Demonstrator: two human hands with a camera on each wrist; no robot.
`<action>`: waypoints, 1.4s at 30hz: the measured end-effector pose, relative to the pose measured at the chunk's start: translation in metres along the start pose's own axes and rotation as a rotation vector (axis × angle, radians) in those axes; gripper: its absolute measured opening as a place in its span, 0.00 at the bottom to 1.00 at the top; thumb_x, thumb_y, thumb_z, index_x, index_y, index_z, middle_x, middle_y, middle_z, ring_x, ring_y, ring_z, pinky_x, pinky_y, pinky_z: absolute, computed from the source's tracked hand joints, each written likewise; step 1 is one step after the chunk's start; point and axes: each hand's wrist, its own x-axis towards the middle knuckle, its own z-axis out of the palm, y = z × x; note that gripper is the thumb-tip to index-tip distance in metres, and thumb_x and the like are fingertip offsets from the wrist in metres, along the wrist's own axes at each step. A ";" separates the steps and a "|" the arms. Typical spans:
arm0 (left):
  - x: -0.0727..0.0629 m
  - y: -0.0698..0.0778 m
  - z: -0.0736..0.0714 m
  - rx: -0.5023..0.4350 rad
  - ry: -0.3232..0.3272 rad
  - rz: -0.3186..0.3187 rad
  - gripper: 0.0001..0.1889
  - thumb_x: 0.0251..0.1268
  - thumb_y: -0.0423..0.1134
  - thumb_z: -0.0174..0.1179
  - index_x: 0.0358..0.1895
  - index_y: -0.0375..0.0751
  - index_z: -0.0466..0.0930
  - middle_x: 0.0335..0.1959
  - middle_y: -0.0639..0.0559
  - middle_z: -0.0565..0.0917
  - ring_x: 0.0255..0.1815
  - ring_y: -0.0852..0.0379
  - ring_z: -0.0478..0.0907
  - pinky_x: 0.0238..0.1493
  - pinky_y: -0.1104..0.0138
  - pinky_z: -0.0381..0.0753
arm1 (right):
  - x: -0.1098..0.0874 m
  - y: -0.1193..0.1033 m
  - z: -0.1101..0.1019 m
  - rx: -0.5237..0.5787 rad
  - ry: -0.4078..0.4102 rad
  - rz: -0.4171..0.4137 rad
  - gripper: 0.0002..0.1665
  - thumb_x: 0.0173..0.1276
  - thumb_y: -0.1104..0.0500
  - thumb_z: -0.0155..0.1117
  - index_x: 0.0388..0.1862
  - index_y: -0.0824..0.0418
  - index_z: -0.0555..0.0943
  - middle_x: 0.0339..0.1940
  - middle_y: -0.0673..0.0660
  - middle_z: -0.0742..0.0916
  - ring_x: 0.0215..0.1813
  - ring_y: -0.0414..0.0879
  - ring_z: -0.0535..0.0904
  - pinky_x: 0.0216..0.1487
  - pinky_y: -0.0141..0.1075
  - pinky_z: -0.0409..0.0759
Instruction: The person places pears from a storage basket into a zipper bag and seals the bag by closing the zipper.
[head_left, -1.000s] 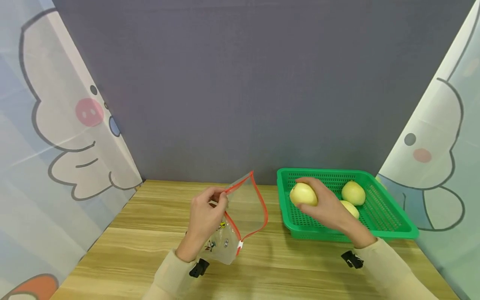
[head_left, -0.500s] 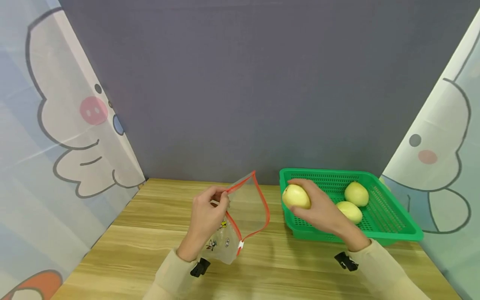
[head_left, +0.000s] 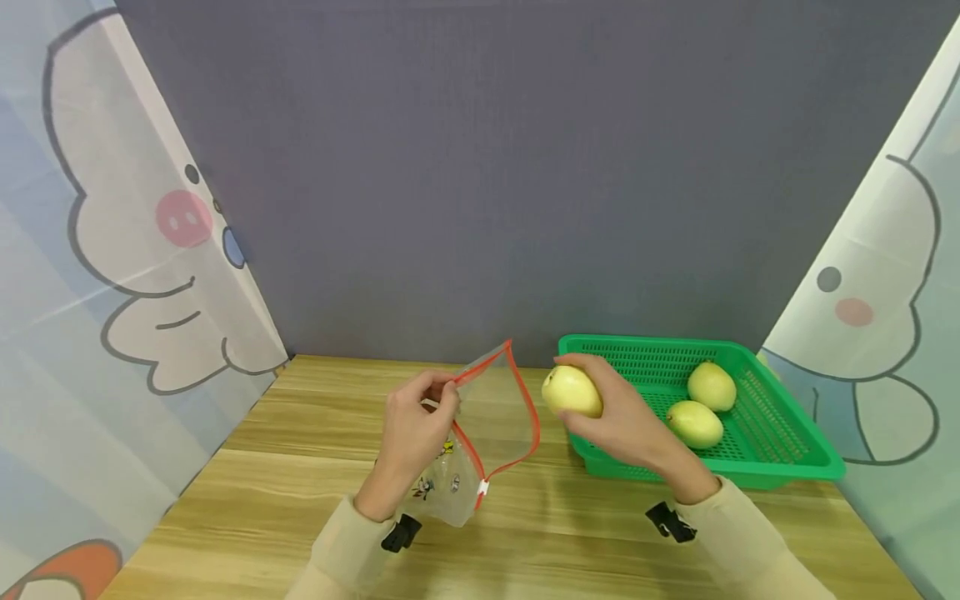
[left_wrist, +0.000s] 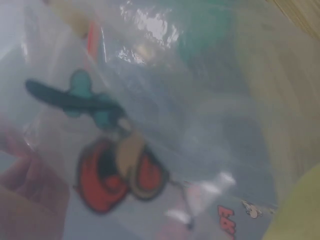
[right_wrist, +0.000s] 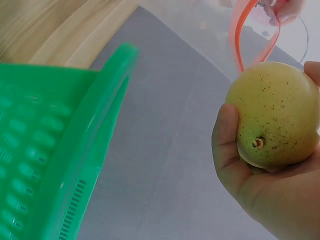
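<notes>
My left hand [head_left: 416, 429] pinches the rim of a clear slider zip bag [head_left: 491, 412] with a red zipper strip. The mouth of the bag gapes toward the right, and cartoon prints show on its side. Seen close in the left wrist view, the bag's printed film [left_wrist: 120, 165] covers most of the frame. My right hand [head_left: 630, 425] grips a yellow pear [head_left: 572, 392], thumb and fingers round its sides, between the bag's mouth and the basket. In the right wrist view the held pear [right_wrist: 275, 115] shows brown specks and a short stem.
A green slotted plastic basket [head_left: 806, 467] stands on the wooden table [head_left: 315, 475] at the right, against the grey back panel [head_left: 480, 183]. Inside it lie two more pears, one farther back [head_left: 711, 386] and one nearer [head_left: 695, 424]. Cartoon-printed curtains hang at both sides.
My right hand has moved left with the pear, from over the basket to beyond its left rim, closer to the bag. My left hand and the bag stay almost still.
</notes>
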 end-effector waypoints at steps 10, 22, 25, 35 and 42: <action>0.000 -0.003 0.001 -0.015 -0.001 0.015 0.07 0.63 0.26 0.61 0.38 0.37 0.88 0.24 0.56 0.84 0.25 0.61 0.81 0.22 0.66 0.83 | 0.004 -0.010 0.011 0.008 0.014 -0.055 0.36 0.65 0.59 0.69 0.72 0.48 0.71 0.64 0.56 0.76 0.46 0.50 0.78 0.36 0.42 0.81; 0.000 -0.005 -0.005 -0.024 0.007 0.028 0.08 0.62 0.24 0.62 0.38 0.36 0.88 0.24 0.55 0.84 0.24 0.60 0.81 0.22 0.69 0.81 | 0.008 -0.022 0.025 0.027 0.013 -0.093 0.38 0.61 0.59 0.71 0.71 0.48 0.72 0.59 0.52 0.78 0.45 0.48 0.78 0.38 0.41 0.82; 0.002 -0.004 -0.005 -0.016 0.001 0.035 0.07 0.62 0.24 0.62 0.38 0.36 0.88 0.24 0.55 0.84 0.24 0.61 0.81 0.22 0.68 0.82 | 0.010 -0.026 0.028 0.033 0.014 -0.098 0.38 0.61 0.59 0.71 0.71 0.50 0.72 0.60 0.51 0.78 0.46 0.48 0.78 0.39 0.41 0.82; 0.002 -0.006 -0.003 -0.014 -0.007 0.031 0.07 0.61 0.24 0.62 0.38 0.36 0.88 0.24 0.55 0.85 0.24 0.61 0.81 0.22 0.69 0.82 | 0.014 -0.028 0.039 0.028 0.016 -0.116 0.39 0.60 0.58 0.72 0.71 0.45 0.72 0.61 0.50 0.77 0.48 0.47 0.78 0.40 0.40 0.82; 0.004 -0.006 -0.003 -0.028 -0.016 0.006 0.08 0.62 0.24 0.62 0.39 0.36 0.88 0.24 0.55 0.85 0.25 0.61 0.81 0.22 0.68 0.82 | 0.017 -0.029 0.043 0.019 0.002 -0.099 0.38 0.61 0.57 0.71 0.71 0.47 0.71 0.61 0.51 0.77 0.47 0.47 0.78 0.39 0.40 0.82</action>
